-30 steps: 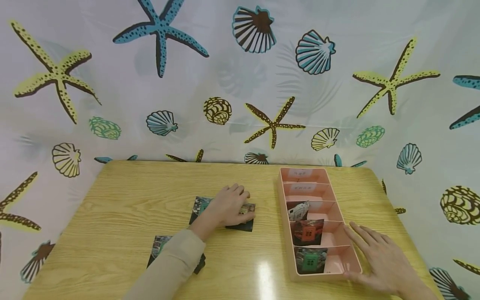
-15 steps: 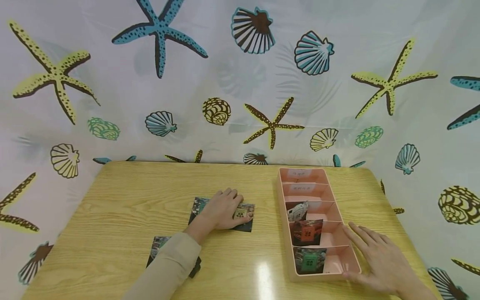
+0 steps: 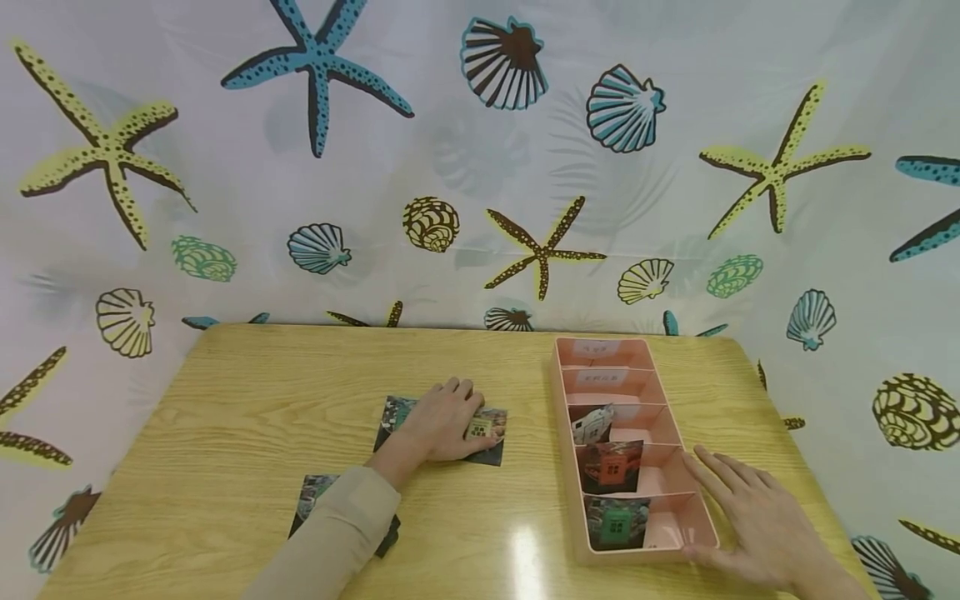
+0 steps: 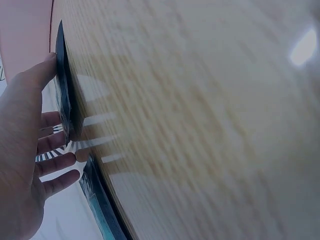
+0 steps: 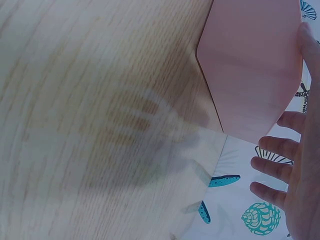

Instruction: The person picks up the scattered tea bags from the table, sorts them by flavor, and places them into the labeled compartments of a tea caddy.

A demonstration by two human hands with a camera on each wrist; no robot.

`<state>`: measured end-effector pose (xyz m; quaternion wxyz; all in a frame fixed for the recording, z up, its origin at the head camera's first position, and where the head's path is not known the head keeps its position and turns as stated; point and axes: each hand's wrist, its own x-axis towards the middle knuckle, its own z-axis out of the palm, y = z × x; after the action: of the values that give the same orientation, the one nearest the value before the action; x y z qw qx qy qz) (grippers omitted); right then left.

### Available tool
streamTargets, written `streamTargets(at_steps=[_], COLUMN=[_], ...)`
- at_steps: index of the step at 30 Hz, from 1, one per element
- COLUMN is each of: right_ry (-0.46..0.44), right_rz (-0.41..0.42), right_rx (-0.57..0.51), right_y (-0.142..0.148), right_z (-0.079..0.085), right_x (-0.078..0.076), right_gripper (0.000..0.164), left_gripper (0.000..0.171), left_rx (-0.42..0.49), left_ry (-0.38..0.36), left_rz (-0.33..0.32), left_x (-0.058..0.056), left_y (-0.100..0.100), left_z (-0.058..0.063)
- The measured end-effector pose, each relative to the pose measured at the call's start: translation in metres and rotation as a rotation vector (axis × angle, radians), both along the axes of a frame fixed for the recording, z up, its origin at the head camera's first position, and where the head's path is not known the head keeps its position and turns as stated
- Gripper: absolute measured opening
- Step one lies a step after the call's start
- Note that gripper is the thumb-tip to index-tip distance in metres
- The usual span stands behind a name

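Note:
My left hand lies over a dark tea sachet with a yellow label. In the left wrist view, thumb and fingers bracket this sachet from opposite ends, gripping it close to the tabletop. Partly under the hand and wrist is another dark sachet, its teal label half hidden. My right hand rests against the pink divided box, thumb at its near rim and fingers fairly straight along the right wall. Inside stand a green-labelled sachet, a red-labelled sachet and a white-labelled sachet.
More dark sachets lie at the near left, partly hidden by the left sleeve. The box's two far compartments carry white paper labels. A patterned curtain stands behind the wooden table.
My left hand has shifted slightly left and drawn its fingers in over the yellow-labelled sachet, uncovering more of its label. The right hand stays at the box.

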<state>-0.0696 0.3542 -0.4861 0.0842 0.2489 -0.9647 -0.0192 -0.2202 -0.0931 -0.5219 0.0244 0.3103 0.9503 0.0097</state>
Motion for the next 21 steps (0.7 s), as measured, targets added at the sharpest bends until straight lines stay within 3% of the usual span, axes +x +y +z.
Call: streamTargets(at_steps=[12,21], right_ry=[0.002,-0.002], right_rz=[-0.001,-0.007], right_rx=[0.007,0.011], right_y=[0.000,-0.001], right_z=[0.001,0.001], right_x=[0.000,0.000], right_gripper=[0.110,0.111], left_gripper=[0.080,0.074], left_rx=[-0.008,-0.013], left_ry=[0.005,0.088], left_rz=[0.014,-0.018], left_x=[-0.004,-0.005], left_y=[0.004,0.010], left_z=[-0.001,0.003])
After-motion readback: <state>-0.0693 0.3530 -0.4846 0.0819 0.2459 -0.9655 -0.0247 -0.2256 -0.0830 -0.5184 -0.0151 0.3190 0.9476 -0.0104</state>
